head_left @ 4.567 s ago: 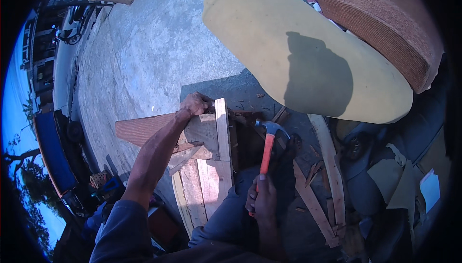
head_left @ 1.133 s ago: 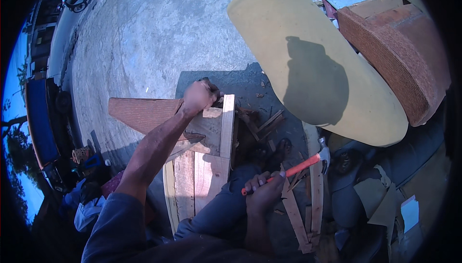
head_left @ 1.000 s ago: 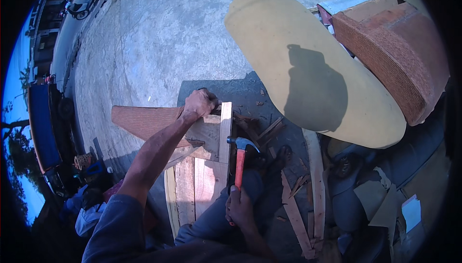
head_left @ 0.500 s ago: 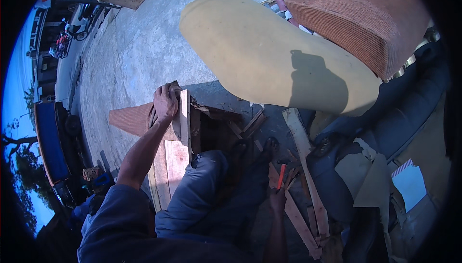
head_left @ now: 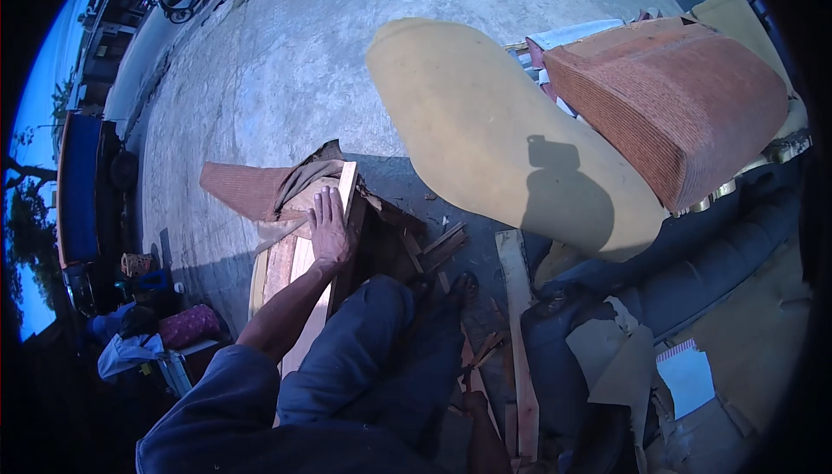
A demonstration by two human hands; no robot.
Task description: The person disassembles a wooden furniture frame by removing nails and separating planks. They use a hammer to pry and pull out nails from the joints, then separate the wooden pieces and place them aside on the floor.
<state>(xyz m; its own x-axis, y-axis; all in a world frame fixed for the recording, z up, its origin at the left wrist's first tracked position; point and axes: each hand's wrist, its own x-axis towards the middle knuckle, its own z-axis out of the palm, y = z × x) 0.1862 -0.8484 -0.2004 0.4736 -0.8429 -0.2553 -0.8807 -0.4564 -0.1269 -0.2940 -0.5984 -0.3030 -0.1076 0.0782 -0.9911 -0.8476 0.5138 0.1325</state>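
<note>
My left hand lies flat with fingers outstretched on the edge of a bare wooden furniture frame, which leans by my left leg. Brown ribbed fabric and torn lining hang off its far end. Low on the right, in shadow, my right hand is closed beside wood scraps. Whatever it holds is too dark to make out. A long pale wooden plank lies just right of that hand.
A large beige foam pad lies ahead, with a brown upholstered piece behind it. Black padded material, torn cardboard and a white paper piece lie at right. A blue-sided truck stands far left.
My left hand has shifted from gripping the frame's far end to lying flat nearer me on its edge. The orange stick upright in my right hand no longer shows. The view has shifted.
</note>
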